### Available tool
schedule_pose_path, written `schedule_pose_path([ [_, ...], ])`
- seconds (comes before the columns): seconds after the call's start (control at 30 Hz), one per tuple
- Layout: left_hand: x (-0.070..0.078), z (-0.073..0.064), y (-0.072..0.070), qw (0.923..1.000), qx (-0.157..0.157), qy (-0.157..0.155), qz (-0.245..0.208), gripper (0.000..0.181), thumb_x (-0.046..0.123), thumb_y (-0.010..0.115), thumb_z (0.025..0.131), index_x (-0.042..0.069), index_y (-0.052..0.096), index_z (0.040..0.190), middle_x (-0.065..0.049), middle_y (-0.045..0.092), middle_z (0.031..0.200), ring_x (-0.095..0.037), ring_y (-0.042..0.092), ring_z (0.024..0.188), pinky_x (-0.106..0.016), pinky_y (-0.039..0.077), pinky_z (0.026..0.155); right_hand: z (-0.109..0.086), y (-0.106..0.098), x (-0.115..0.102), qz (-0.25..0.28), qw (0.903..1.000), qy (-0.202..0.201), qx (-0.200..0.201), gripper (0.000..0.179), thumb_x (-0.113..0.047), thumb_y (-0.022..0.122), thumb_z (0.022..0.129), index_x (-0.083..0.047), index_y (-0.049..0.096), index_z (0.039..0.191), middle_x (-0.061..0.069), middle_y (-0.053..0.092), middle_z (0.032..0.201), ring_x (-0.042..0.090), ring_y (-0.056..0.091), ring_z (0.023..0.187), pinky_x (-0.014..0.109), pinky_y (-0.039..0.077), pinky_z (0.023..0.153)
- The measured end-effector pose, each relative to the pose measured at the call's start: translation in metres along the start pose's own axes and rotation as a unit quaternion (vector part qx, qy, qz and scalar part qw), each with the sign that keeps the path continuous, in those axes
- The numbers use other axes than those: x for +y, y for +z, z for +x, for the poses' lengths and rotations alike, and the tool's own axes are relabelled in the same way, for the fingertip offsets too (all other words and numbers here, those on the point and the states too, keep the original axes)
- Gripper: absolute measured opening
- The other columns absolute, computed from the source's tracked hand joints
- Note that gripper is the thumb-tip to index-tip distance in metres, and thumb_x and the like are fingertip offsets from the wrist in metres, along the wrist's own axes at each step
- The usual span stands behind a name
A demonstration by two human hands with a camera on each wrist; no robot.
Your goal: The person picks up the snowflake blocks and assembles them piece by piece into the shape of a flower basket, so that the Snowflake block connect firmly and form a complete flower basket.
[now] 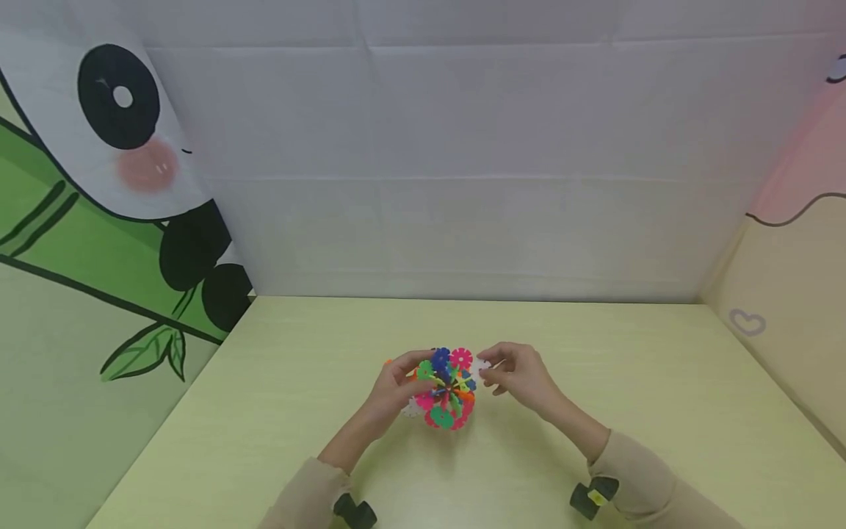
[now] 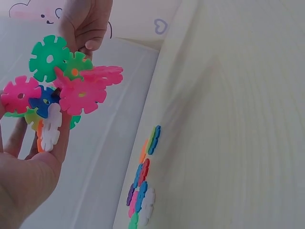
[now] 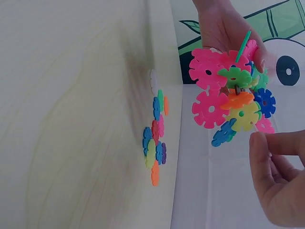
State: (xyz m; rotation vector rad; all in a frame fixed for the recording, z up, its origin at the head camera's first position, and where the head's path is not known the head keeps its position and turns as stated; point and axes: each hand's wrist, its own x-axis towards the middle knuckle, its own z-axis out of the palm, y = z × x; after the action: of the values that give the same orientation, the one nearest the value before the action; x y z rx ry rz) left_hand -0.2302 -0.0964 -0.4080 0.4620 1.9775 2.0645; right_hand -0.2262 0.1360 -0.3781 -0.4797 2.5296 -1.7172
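My left hand (image 1: 395, 386) grips a ball-like cluster of interlocking plastic snowflake discs (image 1: 441, 417) above the table. Pink, green, blue, orange, yellow and white discs jut out from it in different directions. In the left wrist view the fingers of that hand reach behind the cluster, partly covered by a white disc (image 2: 50, 129). At the cluster's right side, my right hand (image 1: 522, 373) pinches a white snowflake disc (image 1: 481, 367) between thumb and forefinger. The right wrist view shows these fingertips (image 3: 258, 139) just below a pink disc (image 3: 265, 125); the white disc is hard to see there.
Several loose snowflake discs (image 2: 144, 171) in mixed colours lie on the pale table (image 1: 264, 441), behind the cluster and hands in the head view. A white cloth wall (image 1: 463, 162) rises at the back, with printed panels on both sides.
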Motion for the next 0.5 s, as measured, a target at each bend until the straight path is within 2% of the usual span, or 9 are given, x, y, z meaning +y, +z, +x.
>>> schedule_pose_path([
  [0.13,0.0,-0.001,0.0,1.0,0.003,-0.004,-0.003,0.043,0.002,0.058,0.085,0.001,0.047,0.127,-0.014,0.045,0.13,-0.018,0.058,0.102,-0.028,0.05,0.083,0.0,0.002,0.001,0.006,1.0,0.002,-0.004,0.021,0.002,0.064,0.08,0.008,0.062,0.1,0.02,0.065,0.083,0.034,0.063,0.069,0.028,0.054,0.054],
  [0.27,0.003,-0.001,0.001,0.9999,0.001,-0.011,-0.002,0.046,0.006,0.06,0.085,0.003,0.045,0.128,-0.013,0.042,0.133,-0.02,0.057,0.105,-0.029,0.049,0.084,-0.001,0.007,0.002,0.003,1.0,-0.005,0.005,0.022,0.002,0.064,0.08,0.008,0.061,0.101,0.016,0.065,0.082,0.035,0.063,0.07,0.027,0.054,0.053],
  [0.4,0.005,-0.003,0.003,0.9992,-0.024,-0.025,0.018,0.052,0.014,0.062,0.085,0.006,0.041,0.132,-0.011,0.038,0.136,-0.022,0.051,0.113,-0.032,0.048,0.088,-0.001,0.011,0.003,0.013,0.9988,-0.019,0.043,0.021,0.003,0.064,0.08,0.008,0.061,0.1,0.014,0.064,0.081,0.038,0.062,0.073,0.026,0.054,0.054],
  [0.5,0.008,-0.004,0.004,0.9985,-0.041,-0.021,0.028,0.054,0.015,0.062,0.085,0.008,0.039,0.134,-0.009,0.039,0.135,-0.022,0.045,0.117,-0.032,0.047,0.09,-0.002,0.013,0.002,0.029,0.9965,-0.027,0.074,0.019,0.004,0.064,0.079,0.008,0.062,0.098,0.015,0.065,0.08,0.037,0.063,0.073,0.026,0.054,0.055],
])
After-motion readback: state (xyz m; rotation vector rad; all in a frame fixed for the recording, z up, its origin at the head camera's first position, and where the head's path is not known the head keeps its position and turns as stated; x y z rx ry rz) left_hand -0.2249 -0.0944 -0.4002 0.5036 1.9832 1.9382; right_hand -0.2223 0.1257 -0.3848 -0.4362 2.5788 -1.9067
